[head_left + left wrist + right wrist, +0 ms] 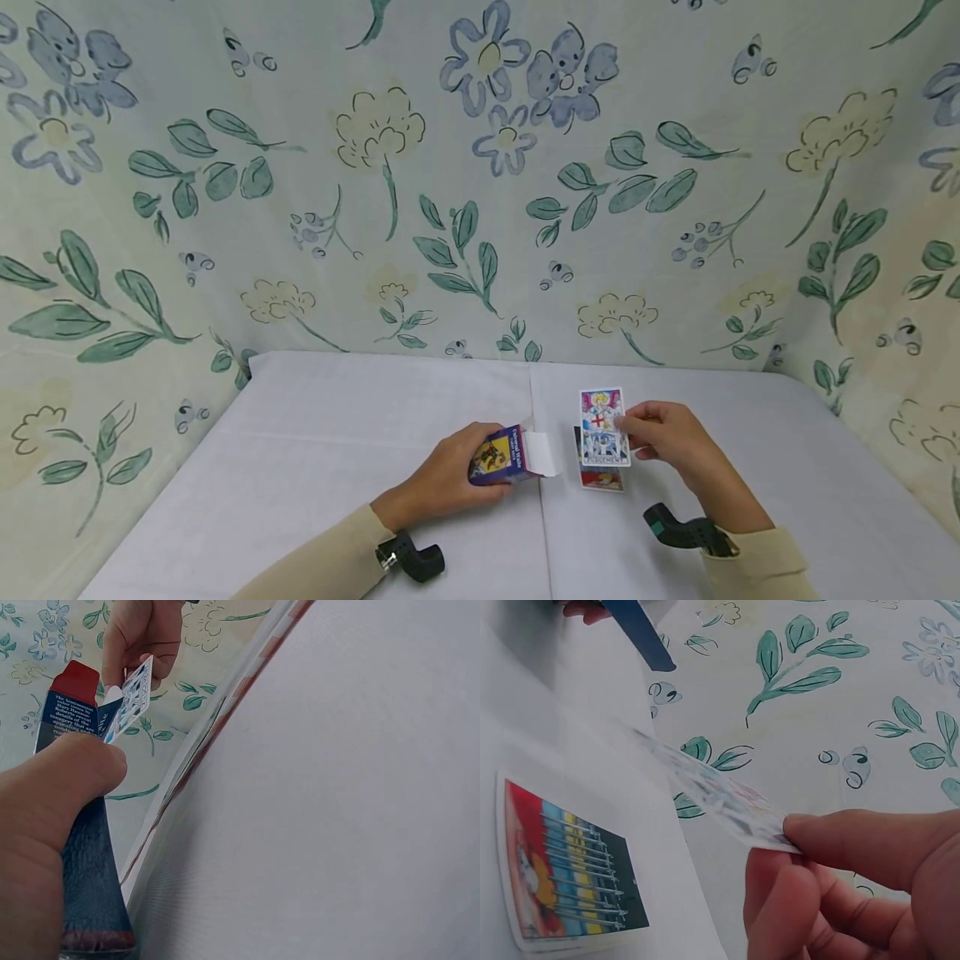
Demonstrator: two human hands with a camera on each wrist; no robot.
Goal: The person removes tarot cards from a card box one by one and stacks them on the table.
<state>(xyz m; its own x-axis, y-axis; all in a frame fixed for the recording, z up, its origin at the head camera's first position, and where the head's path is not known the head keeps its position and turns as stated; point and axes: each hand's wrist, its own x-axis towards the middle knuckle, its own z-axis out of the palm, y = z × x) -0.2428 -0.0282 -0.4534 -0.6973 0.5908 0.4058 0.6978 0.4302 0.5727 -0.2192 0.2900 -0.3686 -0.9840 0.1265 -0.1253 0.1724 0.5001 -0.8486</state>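
Note:
My left hand [453, 473] grips a blue and yellow tarot card box [495, 457], its white end flap [542, 454] standing open toward the right. In the left wrist view the thumb lies across the box's blue side [94, 855]. Between thumb and fingers, my right hand [671, 433] pinches the edge of a tarot card [602, 421] marked "Judgement", picture side up. Below it another tarot card [602, 479] lies face up on the table, partly covered in the head view. The right wrist view shows that card [574, 870] with a row of swords on it.
A white cloth covers the table [337, 417], with a crease running front to back near the middle. Behind and at both sides hangs a floral curtain [480, 208]. Each wrist carries a black camera mount, such as the right one [686, 532].

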